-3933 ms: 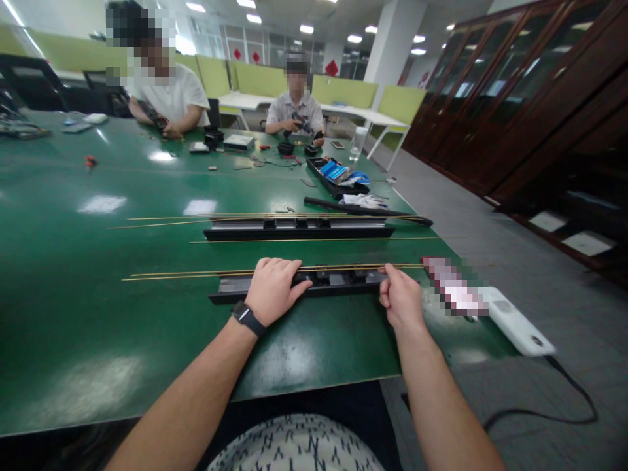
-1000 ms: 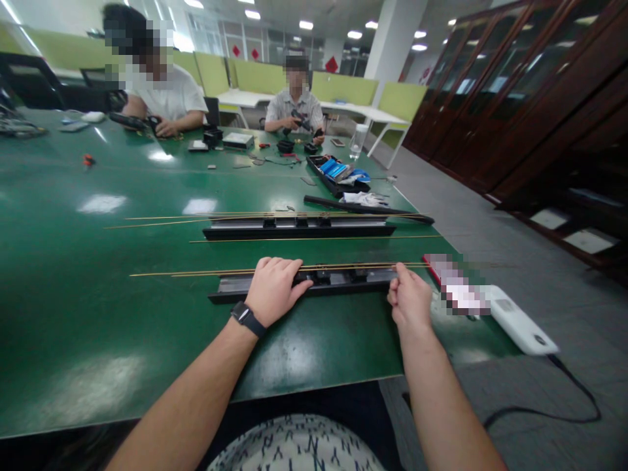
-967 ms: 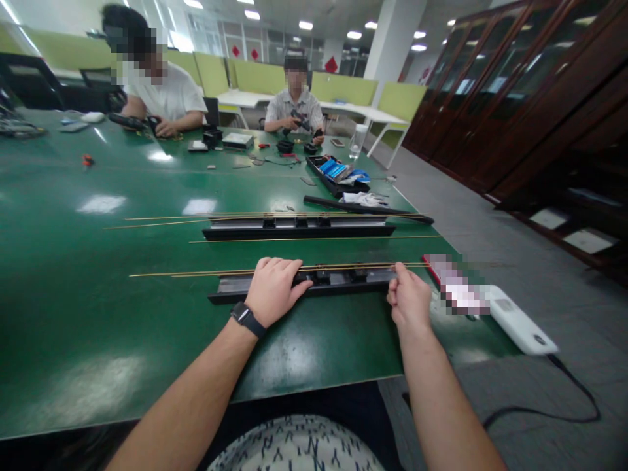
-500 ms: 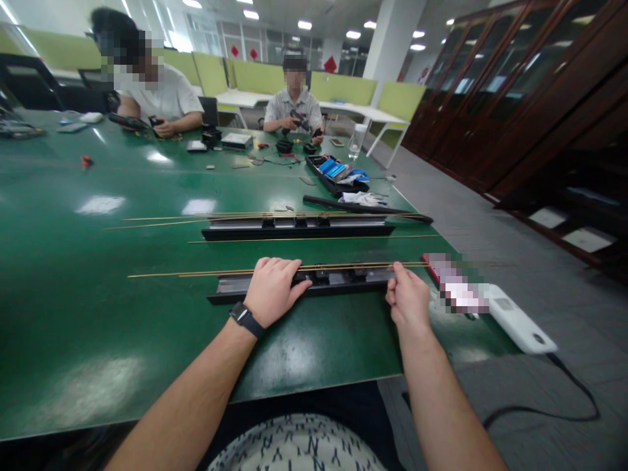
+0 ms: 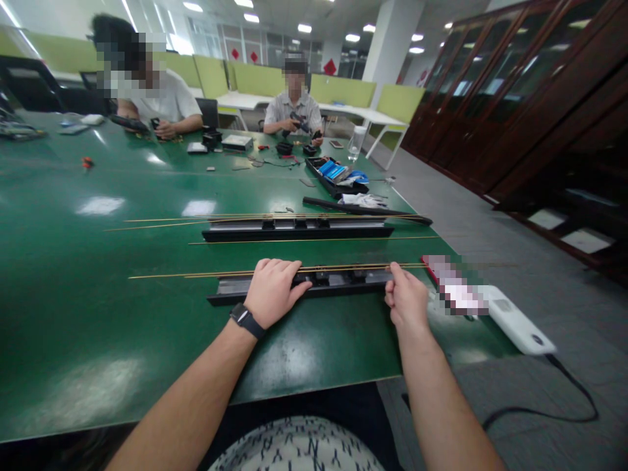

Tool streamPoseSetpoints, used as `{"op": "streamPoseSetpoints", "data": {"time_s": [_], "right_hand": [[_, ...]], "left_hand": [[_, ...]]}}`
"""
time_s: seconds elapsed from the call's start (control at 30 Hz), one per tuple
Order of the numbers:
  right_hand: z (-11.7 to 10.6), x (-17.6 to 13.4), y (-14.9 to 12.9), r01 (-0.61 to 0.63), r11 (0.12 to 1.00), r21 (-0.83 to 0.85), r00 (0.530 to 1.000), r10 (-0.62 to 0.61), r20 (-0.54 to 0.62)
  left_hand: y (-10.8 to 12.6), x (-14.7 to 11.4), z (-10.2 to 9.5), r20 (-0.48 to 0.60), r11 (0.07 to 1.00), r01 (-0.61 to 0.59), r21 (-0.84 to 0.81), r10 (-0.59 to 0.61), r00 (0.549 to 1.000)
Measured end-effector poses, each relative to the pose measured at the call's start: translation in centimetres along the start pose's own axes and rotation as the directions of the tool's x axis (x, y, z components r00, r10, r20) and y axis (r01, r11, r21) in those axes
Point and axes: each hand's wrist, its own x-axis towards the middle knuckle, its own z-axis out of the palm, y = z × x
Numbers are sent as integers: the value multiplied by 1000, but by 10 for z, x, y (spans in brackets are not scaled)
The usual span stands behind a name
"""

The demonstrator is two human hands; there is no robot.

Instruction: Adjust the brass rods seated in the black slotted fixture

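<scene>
A long black channel-shaped rail with a grey inside and small black blocks in it lies across the table before me. My left hand, with a watch on its wrist, is wrapped over the rail near its left part, fingers across the far edge and thumb on the near side. Thin golden rods run along the rail's far edge, passing under those fingers and sticking out at both ends. At the rail's right end, my right hand pinches a golden rod between thumb and forefinger.
Farther back lies a second black rail with golden rods over it. Right of my hand are a phone and a white corded device. A black tray, gloves and a black tube sit beyond. Two people work across the table.
The left end of one golden rod along the near rail sits slightly farther right. My right hand has shifted a little to the left; my left hand stays in place.
</scene>
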Motion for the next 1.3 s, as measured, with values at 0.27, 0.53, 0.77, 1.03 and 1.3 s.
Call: {"op": "streamPoseSetpoints", "data": {"time_s": [0.27, 0.53, 0.77, 1.03, 1.3], "right_hand": [[0, 2, 1, -10, 999, 35, 1000, 10, -12], [1, 0, 1, 2, 1000, -32, 1000, -1, 12], [1, 0, -1, -2, 1000, 6, 1000, 2, -29], [-1, 2, 2, 4, 1000, 15, 1000, -4, -19], [-1, 2, 2, 23, 1000, -21, 1000, -23, -7]], "left_hand": [[0, 0, 0, -4, 1000, 1, -4, -1, 1000], [0, 0, 0, -6, 1000, -6, -8, 6, 1000], [0, -1, 0, -9, 1000, -9, -4, 9, 1000], [0, 1, 0, -3, 1000, -7, -4, 7, 1000], [0, 0, 1, -9, 1000, -5, -4, 5, 1000]]}}
